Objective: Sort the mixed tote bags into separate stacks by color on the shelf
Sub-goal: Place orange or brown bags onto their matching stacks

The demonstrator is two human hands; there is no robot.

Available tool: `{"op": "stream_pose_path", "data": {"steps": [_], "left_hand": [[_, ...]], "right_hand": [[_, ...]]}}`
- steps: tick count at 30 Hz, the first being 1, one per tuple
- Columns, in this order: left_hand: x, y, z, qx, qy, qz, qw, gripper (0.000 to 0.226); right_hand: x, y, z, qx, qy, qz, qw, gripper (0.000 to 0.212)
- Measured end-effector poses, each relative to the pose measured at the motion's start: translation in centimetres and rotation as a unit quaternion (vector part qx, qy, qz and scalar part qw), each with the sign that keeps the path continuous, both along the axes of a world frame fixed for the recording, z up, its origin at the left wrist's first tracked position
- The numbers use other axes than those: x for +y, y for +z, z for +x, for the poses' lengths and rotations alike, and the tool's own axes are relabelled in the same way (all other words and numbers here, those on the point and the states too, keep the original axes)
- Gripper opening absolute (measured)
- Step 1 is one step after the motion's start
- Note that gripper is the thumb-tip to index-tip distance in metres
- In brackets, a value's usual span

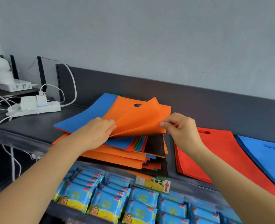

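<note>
Head view, read from left to right. A white power strip [36,109] with plugged cables lies on the dark shelf [30,126], well to the left of the left hand [98,131]. The left hand has its fingers curled against the lower-left edge of the orange tote bags [138,118], fingertips tucked between the layers and lifting them. About three orange layers fan upward between the two hands (an exact count cannot be made where they overlap). Beneath both hands lies one mixed pile [117,152] of blue, orange, red, green and dark bags, its edges splayed toward the viewer. The right hand [182,130] pinches the right corner of the fanned orange bags between thumb and forefinger, the other fingers loosely bent. Just right of that hand lies one red stack [214,156], flat, and beyond it one blue stack [266,159], touching or slightly overlapping it. Below the hands, on a lower tier, stand rows of blue packets [133,204], with a price label [154,183] on the shelf edge.
</note>
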State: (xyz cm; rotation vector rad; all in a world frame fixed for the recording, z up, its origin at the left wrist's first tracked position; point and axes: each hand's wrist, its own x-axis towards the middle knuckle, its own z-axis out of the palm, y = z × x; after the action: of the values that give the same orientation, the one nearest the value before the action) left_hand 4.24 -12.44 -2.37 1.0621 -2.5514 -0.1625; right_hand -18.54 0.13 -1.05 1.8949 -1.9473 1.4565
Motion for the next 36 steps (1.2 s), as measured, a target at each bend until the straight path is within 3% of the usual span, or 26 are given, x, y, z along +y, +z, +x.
{"op": "stream_pose_path", "data": {"steps": [7, 10, 12, 13, 14, 15, 16, 17, 18, 19, 21, 25, 27, 30, 36], "left_hand": [[1.1, 0.2, 0.3, 0.004, -0.035, 0.04, 0.999, 0.045], [1.1, 0.1, 0.2, -0.015, -0.033, 0.018, 0.999, 0.042], [0.9, -0.1, 0.1, -0.017, -0.019, -0.022, 0.999, 0.038], [0.9, -0.3, 0.1, -0.017, -0.014, -0.047, 0.999, 0.036], [0.8, -0.4, 0.1, -0.022, -0.013, -0.078, 0.997, 0.034], [0.9, -0.6, 0.1, -0.029, -0.017, -0.11, 0.993, 0.03], [1.0, -0.8, 0.2, -0.032, -0.025, -0.144, 0.989, 0.023], [1.2, -0.9, 0.1, -0.029, -0.039, -0.18, 0.983, 0.013], [1.6, -0.9, 0.0, -0.018, -0.059, -0.217, 0.974, 0.013], [2.0, -0.9, -0.3, -0.015, -0.081, -0.249, 0.965, 0.024], [2.8, -0.5, -1.2, -0.009, -0.115, -0.293, 0.949, 0.032], [5.2, 1.0, -3.5, 0.02, -0.158, -0.335, 0.929, 0.024], [5.8, 1.0, -4.8, 0.018, -0.154, -0.346, 0.925, 0.039], [6.6, 0.9, -7.3, 0.023, -0.152, -0.346, 0.925, 0.057], [12.0, 1.0, -16.1, 0.061, -0.201, -0.336, 0.918, 0.046]], "right_hand": [[-1.7, 0.2, 2.2, 0.041, -0.076, -0.08, 0.993, 0.012], [-1.9, 0.6, 3.0, 0.064, -0.074, -0.094, 0.991, 0.01], [-1.7, 0.8, 2.9, -0.02, -0.102, -0.09, 0.99, 0.009], [-1.4, 0.9, 2.6, -0.11, -0.128, -0.065, 0.984, 0.015], [-1.0, 1.0, 2.2, -0.238, -0.142, -0.015, 0.961, 0.023], [-0.7, 1.3, 1.7, -0.393, -0.129, 0.052, 0.909, 0.031], [-0.2, 1.4, 1.0, -0.53, -0.09, 0.118, 0.835, 0.039], [0.4, 1.3, 0.3, -0.614, -0.049, 0.172, 0.769, 0.047], [0.9, 1.2, -0.3, -0.643, -0.012, 0.216, 0.735, 0.05], [1.4, 1.0, -0.8, -0.636, 0.014, 0.244, 0.732, 0.044], [1.8, 0.7, -1.6, -0.583, 0.037, 0.268, 0.766, 0.029], [3.1, -0.1, -3.2, -0.413, -0.009, 0.264, 0.872, 0.032], [4.5, -0.2, -4.5, -0.35, -0.051, 0.231, 0.907, 0.026], [7.2, -0.4, -7.7, -0.331, -0.105, 0.159, 0.924, 0.022], [15.0, -0.9, -15.8, -0.322, -0.168, 0.093, 0.927, 0.023]]}}
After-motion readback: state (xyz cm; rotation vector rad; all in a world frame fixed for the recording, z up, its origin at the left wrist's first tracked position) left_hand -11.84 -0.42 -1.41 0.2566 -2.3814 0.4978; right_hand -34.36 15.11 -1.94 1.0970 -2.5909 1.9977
